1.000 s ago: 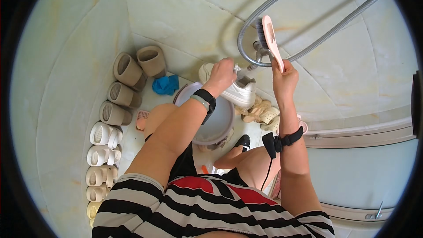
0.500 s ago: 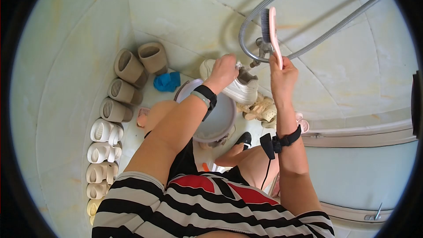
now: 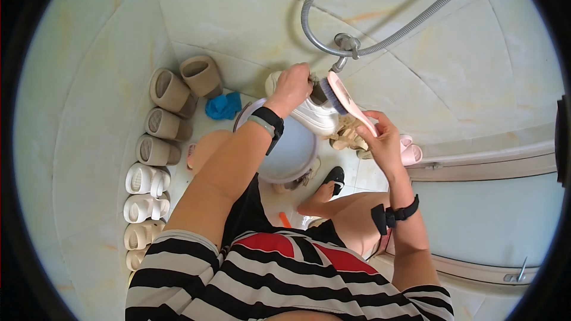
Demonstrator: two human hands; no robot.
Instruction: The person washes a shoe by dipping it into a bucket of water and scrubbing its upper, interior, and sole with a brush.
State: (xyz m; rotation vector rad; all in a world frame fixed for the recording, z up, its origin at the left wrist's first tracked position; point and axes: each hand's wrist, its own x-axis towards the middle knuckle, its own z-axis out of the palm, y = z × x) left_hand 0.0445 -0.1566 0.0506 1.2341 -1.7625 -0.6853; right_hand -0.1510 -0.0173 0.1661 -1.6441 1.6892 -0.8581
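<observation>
My left hand (image 3: 290, 89) is closed on a white shoe (image 3: 317, 116), which it holds over the far side of a bucket of cloudy water (image 3: 285, 148). The fingers hide part of the shoe's upper. My right hand (image 3: 382, 138) grips the handle of a pink brush (image 3: 350, 102). The dark bristles face left, close to the shoe's opening; I cannot tell whether they touch it. Just above the shoe, a metal tap (image 3: 339, 64) sticks out from the wall.
A grey hose (image 3: 410, 31) loops across the wall. Brown slippers (image 3: 172, 90) and white sandals (image 3: 141, 179) line the left wall. A blue cloth (image 3: 223, 106) lies beside the bucket. Beige shoes (image 3: 346, 137) and pink slippers (image 3: 410, 150) are at the right. My black shoe (image 3: 335, 179) is near the bucket.
My right hand has come down with the brush, which now tilts left toward the shoe instead of pointing up by the tap. My left hand still holds the shoe, in nearly the same place.
</observation>
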